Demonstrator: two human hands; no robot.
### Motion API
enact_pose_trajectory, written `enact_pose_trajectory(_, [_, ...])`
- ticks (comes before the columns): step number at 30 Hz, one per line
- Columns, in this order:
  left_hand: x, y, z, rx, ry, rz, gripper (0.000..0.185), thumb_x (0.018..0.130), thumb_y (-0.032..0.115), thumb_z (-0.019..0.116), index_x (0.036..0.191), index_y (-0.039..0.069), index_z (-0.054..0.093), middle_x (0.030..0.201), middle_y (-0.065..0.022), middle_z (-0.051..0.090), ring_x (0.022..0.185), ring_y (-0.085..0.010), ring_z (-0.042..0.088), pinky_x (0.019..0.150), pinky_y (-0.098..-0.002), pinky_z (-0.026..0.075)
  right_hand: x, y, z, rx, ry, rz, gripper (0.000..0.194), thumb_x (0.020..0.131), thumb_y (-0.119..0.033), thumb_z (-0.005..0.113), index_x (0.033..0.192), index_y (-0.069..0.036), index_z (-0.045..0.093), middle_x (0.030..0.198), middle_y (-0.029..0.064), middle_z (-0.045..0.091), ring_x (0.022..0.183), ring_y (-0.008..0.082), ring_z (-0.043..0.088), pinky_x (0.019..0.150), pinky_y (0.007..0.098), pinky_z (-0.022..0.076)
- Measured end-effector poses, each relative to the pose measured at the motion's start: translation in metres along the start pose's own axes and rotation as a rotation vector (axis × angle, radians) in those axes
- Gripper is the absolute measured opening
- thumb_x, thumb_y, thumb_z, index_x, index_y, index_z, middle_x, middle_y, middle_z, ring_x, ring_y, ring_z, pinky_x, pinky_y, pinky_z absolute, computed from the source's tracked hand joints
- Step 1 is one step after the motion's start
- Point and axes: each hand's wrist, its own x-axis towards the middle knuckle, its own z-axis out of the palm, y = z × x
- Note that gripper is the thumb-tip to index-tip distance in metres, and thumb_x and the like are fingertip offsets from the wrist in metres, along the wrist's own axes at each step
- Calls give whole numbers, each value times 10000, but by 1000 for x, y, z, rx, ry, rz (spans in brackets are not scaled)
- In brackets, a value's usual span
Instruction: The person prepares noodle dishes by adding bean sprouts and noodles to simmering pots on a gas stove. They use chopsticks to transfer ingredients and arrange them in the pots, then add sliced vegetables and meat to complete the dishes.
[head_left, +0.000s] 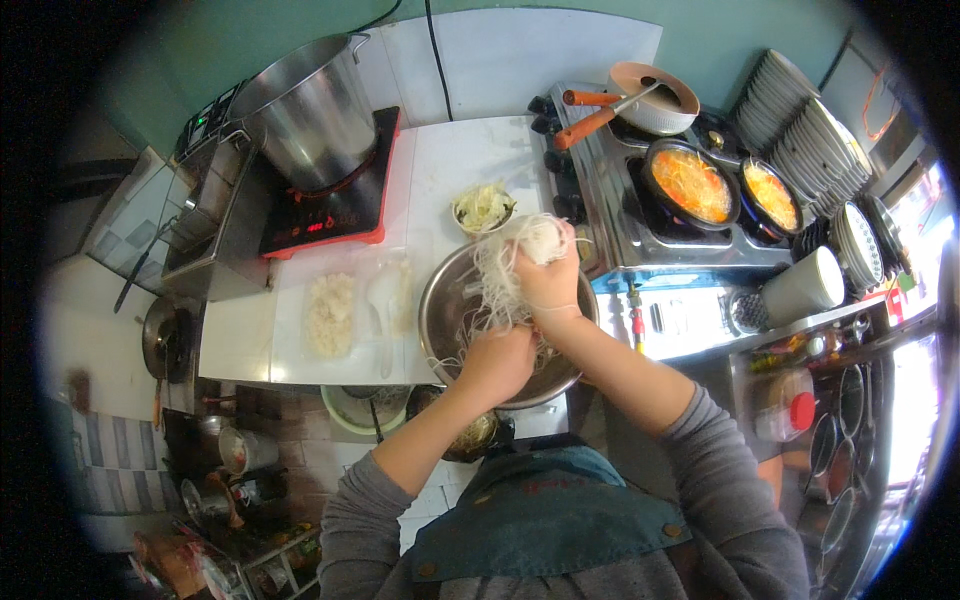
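Observation:
A tangle of white rice noodles (499, 281) hangs between my two hands over a large stainless steel bowl (433, 322). My right hand (551, 281) is closed around the upper part of the bundle, near the bowl's far right rim. Lower down, my left hand (501, 364) grips strands at the bundle's bottom end, above the bowl's near side. Loose strands trail over the left rim. Just behind the steel bowl stands a small bowl of shredded cabbage (482, 208). My hands and the noodles hide part of the steel bowl's inside.
Cooked rice (330, 315) lies left of the bowl beside a white spoon (385, 330). A tall steel pot (311, 112) stands on an induction cooker (330, 217). Two black pans of orange soup (690, 186) are on the gas stove (622, 247) at right, near stacked plates (814, 150).

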Motion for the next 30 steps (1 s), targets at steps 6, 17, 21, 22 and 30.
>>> enact_pose_trajectory(6, [10,-8,-60,-32,134,201,162,795,168,620,768,9,605,687,-137,597,634,-258,591,597,-348,458,9,11,-29,-345,-714,-157,520,664,-157,719,1101,-8,479,949,213,600,877,328,602,773,356,465])
enact_pose_trajectory(17, [45,-44,-28,-1204,252,-94,113,811,71,632,865,-27,632,836,-53,640,756,-93,584,671,-216,467,-7,-16,-43,497,-644,811,352,749,-87,690,1056,-23,530,927,66,602,787,128,599,667,258,507])
enact_pose_trajectory(21, [32,-31,-6,-1590,270,-252,232,891,175,547,1034,-1,598,911,-66,633,804,-130,598,716,-249,481,-17,-14,-28,576,-327,691,221,783,-87,654,969,-7,567,877,65,616,735,144,608,610,274,510])
enact_pose_trajectory(22, [27,-28,-4,-1714,250,-298,262,899,187,535,1083,7,582,941,-69,630,827,-137,598,734,-258,481,-18,-12,-23,544,-265,620,198,789,-87,648,955,-9,573,870,65,618,735,145,607,607,277,509])
enact_pose_trajectory(30, [18,1,-11,-1433,216,-201,462,839,149,617,1246,22,440,1176,-77,532,1052,-167,521,900,-319,413,-23,1,-8,-21,-239,-77,331,743,-122,686,1026,-22,548,940,89,603,891,204,552,794,330,452])
